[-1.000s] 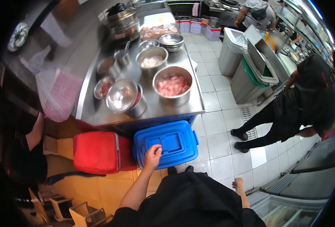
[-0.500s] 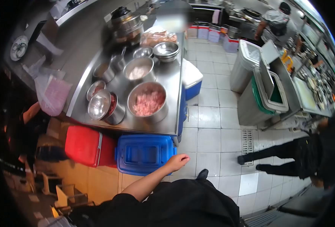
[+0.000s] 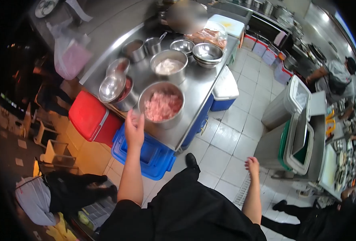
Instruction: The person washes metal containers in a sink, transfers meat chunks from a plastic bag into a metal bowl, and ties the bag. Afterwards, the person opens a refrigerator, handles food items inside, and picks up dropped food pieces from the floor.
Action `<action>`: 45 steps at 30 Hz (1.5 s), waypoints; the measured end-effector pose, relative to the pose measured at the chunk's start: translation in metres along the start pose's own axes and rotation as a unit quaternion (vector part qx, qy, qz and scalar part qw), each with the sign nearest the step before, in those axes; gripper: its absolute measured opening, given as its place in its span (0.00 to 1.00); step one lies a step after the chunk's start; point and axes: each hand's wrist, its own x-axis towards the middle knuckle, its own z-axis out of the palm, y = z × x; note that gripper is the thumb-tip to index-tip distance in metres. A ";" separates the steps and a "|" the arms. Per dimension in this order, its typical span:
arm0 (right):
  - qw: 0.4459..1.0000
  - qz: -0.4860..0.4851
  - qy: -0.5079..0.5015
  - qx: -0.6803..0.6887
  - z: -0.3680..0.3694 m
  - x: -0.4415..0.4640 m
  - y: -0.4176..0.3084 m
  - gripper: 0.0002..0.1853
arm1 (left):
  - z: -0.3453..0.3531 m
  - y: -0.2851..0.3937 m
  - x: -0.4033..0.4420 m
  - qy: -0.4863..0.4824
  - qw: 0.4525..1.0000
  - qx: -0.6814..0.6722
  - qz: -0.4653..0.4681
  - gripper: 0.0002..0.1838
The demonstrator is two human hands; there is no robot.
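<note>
My left hand (image 3: 135, 129) reaches forward to the near edge of the steel table (image 3: 172, 134). It is open, fingers stretched upward, beside a steel pot (image 3: 141, 105) of raw pink meat (image 3: 162, 106); whether it touches the rim I cannot tell. Just left of it stands another steel pot (image 3: 130, 100) with a metal bowl (image 3: 111, 87) tilted over its mouth and darker meat inside. Out to the right, my right hand (image 3: 251, 164) hangs over the tiled floor, loosely curled but open and holding nothing.
Below the table are a blue lidded bin (image 3: 156, 160) and a red cooler (image 3: 90, 116). Grey bins (image 3: 282, 148) line the right side. One person (image 3: 37, 199) is at lower left, another (image 3: 318, 217) at lower right. Bowls (image 3: 208, 53) stand farther back.
My view has turned and come closer to the table. One arm with a closed hand showed earlier; now my left hand is raised by the meat pot and my right hand shows at the right.
</note>
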 end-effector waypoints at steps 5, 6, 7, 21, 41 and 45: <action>0.960 -0.019 -0.220 -0.171 0.090 0.045 -0.035 0.13 | 0.021 -0.027 0.040 -0.049 0.996 0.078 -0.001 0.34; 0.958 -0.015 -0.226 -0.178 0.087 0.045 -0.032 0.13 | 0.021 -0.027 0.044 -0.046 0.996 0.080 -0.010 0.34; 0.939 0.033 -0.259 -0.224 0.084 0.050 -0.028 0.14 | 0.017 -0.019 0.050 -0.073 0.992 0.092 -0.045 0.34; 0.988 -0.041 -0.068 -0.134 0.005 0.249 -0.051 0.12 | 0.000 0.024 0.108 -0.054 0.964 0.229 -0.127 0.31; 0.826 -0.399 -0.391 0.070 0.243 0.332 -0.571 0.09 | 0.037 0.082 0.054 0.166 0.921 0.248 -0.249 0.25; 0.719 -0.591 -0.346 -0.114 0.330 0.332 -0.638 0.10 | 0.046 0.083 -0.046 0.281 0.892 0.182 -0.304 0.25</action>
